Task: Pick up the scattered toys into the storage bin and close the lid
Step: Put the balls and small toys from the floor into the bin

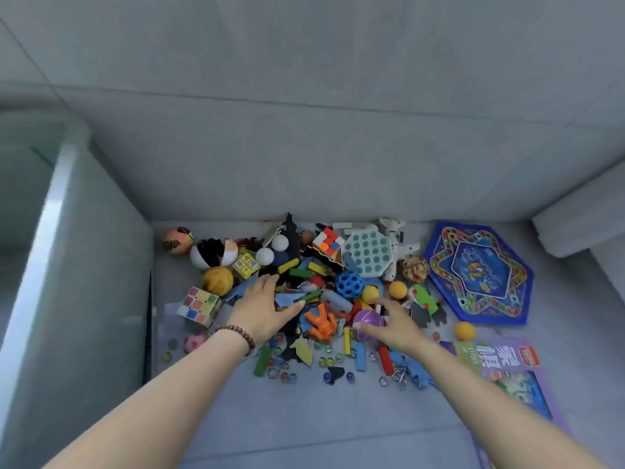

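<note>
Your left hand (260, 308) lies spread flat; right hand (394, 323) seems to cup the purple ball (367, 319), so grip firmly before lifting

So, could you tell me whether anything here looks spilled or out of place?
Yes: the toys lie in a jumbled heap on the floor, outside the storage bin on the left, with marbles strewn loose along the heap's near edge. The right hand grips a purple ball.

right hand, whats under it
A purple ball sits between the right hand's thumb and fingers, partly showing. Whatever lies beneath the palm is covered.
</note>
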`<state>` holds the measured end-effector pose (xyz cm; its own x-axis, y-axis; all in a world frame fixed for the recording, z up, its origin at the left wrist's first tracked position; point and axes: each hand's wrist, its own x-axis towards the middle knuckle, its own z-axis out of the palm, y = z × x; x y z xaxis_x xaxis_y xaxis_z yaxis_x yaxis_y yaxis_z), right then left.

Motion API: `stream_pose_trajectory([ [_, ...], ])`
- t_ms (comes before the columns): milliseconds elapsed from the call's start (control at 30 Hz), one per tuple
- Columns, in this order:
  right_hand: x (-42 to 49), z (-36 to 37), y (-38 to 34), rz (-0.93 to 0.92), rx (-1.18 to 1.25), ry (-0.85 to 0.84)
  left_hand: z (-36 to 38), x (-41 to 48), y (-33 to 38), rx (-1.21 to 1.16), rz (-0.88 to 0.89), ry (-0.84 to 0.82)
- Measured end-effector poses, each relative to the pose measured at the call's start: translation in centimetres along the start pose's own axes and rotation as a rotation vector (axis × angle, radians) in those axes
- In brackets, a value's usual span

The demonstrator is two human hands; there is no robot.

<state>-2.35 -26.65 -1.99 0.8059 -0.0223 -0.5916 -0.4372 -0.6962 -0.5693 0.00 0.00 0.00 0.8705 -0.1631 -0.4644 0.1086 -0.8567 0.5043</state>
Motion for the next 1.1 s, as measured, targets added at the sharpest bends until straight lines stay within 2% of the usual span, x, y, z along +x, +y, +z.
stream_pose_trajectory([
  [267, 1.9, 2.4, 2.1, -0.018, -0.121, 0.118, 2.7, 3.2, 2.1, 0.013, 0.139, 0.006],
  [433, 3.4, -2.0, 2.8, -0.097, 0.096, 0.129, 3.9, 7.3, 5.1, 0.028, 0.287, 0.019],
  [533, 4.1, -4.6, 3.5, -0.100, 0.173, 0.125, 4.9, 9.7, 7.4, 0.126, 0.359, -0.013],
  [633, 5.1, -5.4, 4.8, -0.097, 0.235, 0.135, 6.3, 11.7, 8.5, 0.274, 0.364, -0.090],
  [733, 5.7, -5.5, 5.0, -0.103, 0.259, 0.122, 7.3, 12.5, 8.9, 0.340, 0.350, -0.090],
  [833, 5.5, -6.4, 3.6, -0.113, 0.302, 0.133, 7.0, 11.7, 9.4, 0.207, 0.357, 0.008],
  [900, 5.2, -7.9, 1.9, -0.134, 0.309, 0.119, 4.7, 10.9, 10.0, -0.038, 0.340, 0.041],
  [1000, 3.8, -10.5, -2.4, -0.180, 0.314, 0.140, -1.6, 9.1, 10.9, -0.399, 0.273, 0.083],
  [1100, 1.8, -12.4, -8.3, -0.247, 0.344, 0.155, -9.3, 5.8, 11.4, -0.544, 0.247, 0.181],
])
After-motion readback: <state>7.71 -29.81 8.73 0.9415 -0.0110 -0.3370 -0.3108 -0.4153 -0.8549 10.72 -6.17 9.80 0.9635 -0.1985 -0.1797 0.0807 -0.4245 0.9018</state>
